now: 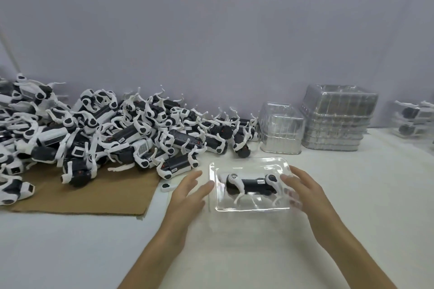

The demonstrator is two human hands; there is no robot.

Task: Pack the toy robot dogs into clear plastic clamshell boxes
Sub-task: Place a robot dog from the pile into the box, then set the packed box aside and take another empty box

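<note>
1. At mid-tabletop (234,253), just in front of the person, a clear box (249,164) lies flat and closed with one dog (254,183) inside.
2. The dog lies on its side. Its long axis runs left to right, parallel to the box's long side. Its white legs point toward the person and its rounded black end faces left.
3. The right hand (305,192) grasps the box's right end, with fingers (298,177) curled over the top and others showing blurred through the plastic below.
4. The left hand (187,192) is released, fingers straight and spread. Its thumb tip sits at the box's left edge; I cannot tell whether it touches.
5. Left of the box, a pile (117,134) of loose dogs lies tangled on cardboard (94,197) against the wall (211,42).
6. Behind the box to the right, two stacks (335,122) of empty boxes stand side by side.
7. At the far right edge sit packed boxes (413,119), partly cut off.
</note>
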